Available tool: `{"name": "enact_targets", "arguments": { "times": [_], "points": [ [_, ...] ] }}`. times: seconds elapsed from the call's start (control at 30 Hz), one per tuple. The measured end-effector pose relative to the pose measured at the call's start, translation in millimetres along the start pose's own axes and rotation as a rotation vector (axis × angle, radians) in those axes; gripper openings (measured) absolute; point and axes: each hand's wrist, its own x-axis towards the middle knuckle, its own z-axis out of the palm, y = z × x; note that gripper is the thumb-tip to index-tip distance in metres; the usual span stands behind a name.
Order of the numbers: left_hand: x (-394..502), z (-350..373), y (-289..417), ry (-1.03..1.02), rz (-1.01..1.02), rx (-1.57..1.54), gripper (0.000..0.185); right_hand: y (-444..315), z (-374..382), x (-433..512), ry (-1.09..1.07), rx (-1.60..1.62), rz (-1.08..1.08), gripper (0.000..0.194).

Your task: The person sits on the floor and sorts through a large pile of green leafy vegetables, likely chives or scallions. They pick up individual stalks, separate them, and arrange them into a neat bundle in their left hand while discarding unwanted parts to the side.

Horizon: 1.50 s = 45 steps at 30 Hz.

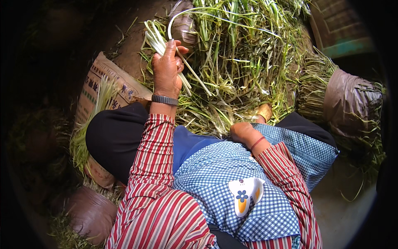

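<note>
Raised before me, my left hand grips a small bundle of pale, slender plant stalks. One longer stalk stands apart between its fingers, its green leaf arching to the right. A metal-banded watch is on that wrist. My right hand rests low at the edge of the blue checked apron; its fingers are curled and partly hidden, so whether they hold anything is unclear. Just ahead of it lie loose leaves and trimmings on the heap.
A large heap of green stalks spreads ahead. On the left, more pale stalks lie over a printed paper sack. Plastic-wrapped bundles stand at right and lower left. A wooden piece of furniture is at upper right.
</note>
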Motion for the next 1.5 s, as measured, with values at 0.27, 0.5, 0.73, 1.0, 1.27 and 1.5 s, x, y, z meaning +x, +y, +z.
{"name": "enact_targets", "arguments": {
  "times": [0.27,0.5,0.73,1.0,1.27,1.5],
  "points": [
    [-11,-5,-16,-0.049,-0.096,-0.04,0.021,-40,-112,-36,0.419,1.155,-0.344,0.039],
    [-22,6,-19,-0.167,-0.218,0.075,0.028,-51,-130,-15,0.385,1.131,-0.413,0.02],
    [-16,7,-18,-0.096,-0.019,0.243,0.02,-3,-152,32,0.948,0.8,0.007,0.024],
    [-8,-1,-8,0.033,-0.135,-0.215,0.031,29,-172,73,1.01,0.475,0.306,0.026],
    [-5,1,-27,-0.055,-0.315,-0.028,0.025,-13,-149,33,0.874,0.825,-0.134,0.02],
    [-12,2,-43,-0.177,-0.346,0.022,0.024,-44,-133,10,0.847,0.64,-0.201,0.016]
  ]
}}
